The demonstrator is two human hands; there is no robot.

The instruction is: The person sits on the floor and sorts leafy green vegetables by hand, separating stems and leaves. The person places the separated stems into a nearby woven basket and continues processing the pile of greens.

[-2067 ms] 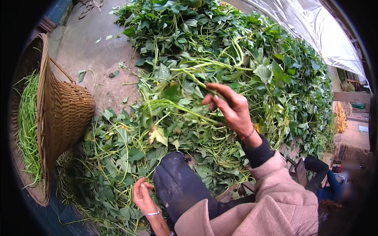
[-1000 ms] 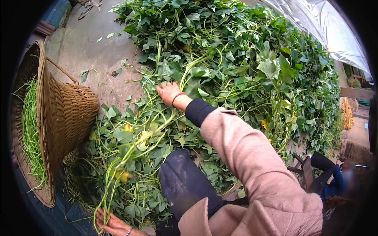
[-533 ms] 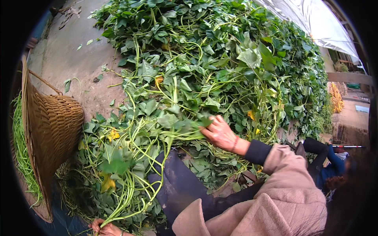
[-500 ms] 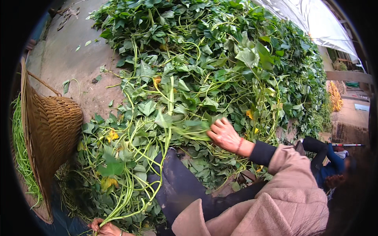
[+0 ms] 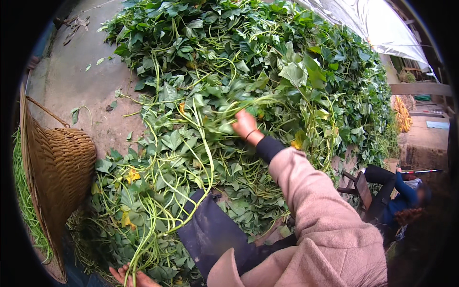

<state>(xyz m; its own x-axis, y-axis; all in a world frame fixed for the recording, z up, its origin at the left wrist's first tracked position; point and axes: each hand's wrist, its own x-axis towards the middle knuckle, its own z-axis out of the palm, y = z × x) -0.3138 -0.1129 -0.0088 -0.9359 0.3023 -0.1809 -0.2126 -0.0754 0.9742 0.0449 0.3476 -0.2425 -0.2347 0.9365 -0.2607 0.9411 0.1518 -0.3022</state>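
Low at the left, my left hand [image 5: 144, 281] is closed around a bundle of long green vine stems [image 5: 152, 235] that fan upward over the heap. My right hand [image 5: 245, 125] reaches over the middle of the leafy heap, its fingers curled round some green leaf stalks [image 5: 258, 102]. Those stalks and their leaves are smeared by motion, and the fingertips are partly hidden. One thick pale stem [image 5: 210, 165] rises from the left-hand bundle toward the right hand's left side. Dark trousers [image 5: 213, 225] show between the two arms.
A large pile of leafy vines [image 5: 201, 43] spreads across the floor. At left stands a woven basket [image 5: 64, 153] with thin green stalks [image 5: 28, 196] beyond its rim. White sheeting [image 5: 377, 24] hangs at upper right. Another person in blue [image 5: 404, 196] sits at right beside a wooden stool [image 5: 363, 191].
My right hand has moved up and left with leaf stalks in it, the arm stretching farther over the heap. My left hand still grips the stems, slightly shifted right.
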